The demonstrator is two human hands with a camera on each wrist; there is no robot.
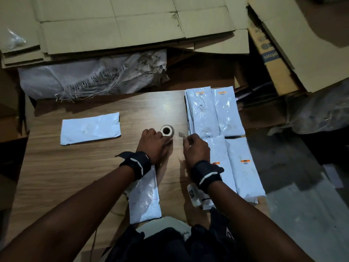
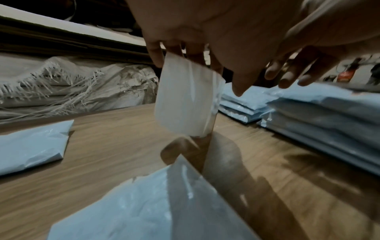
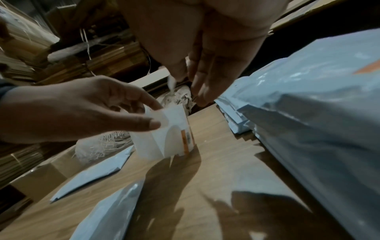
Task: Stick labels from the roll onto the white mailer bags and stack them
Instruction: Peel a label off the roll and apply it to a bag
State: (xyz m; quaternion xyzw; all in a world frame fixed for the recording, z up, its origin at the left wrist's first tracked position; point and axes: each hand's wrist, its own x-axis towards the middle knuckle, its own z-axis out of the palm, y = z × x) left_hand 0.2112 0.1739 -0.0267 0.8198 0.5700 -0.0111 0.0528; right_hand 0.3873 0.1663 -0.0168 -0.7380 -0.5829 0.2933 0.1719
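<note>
Standing upright on the brown wood-grain table [image 1: 79, 173], the small white roll of labels [image 1: 166, 131] is gripped by the left hand [image 1: 153, 141], fingers and thumb curled around its side. Just beside it, the right hand [image 1: 195, 147] pinches a small pale label [image 1: 181, 134] between thumb and forefinger, lifted clear of the table. One unlabelled white plastic mailer bag [image 1: 91, 128] lies apart to the left, another white mailer bag [image 1: 145, 197] lies under the left wrist, and stacks of white bags with orange labels [image 1: 215, 112] sit along the table's right side.
</note>
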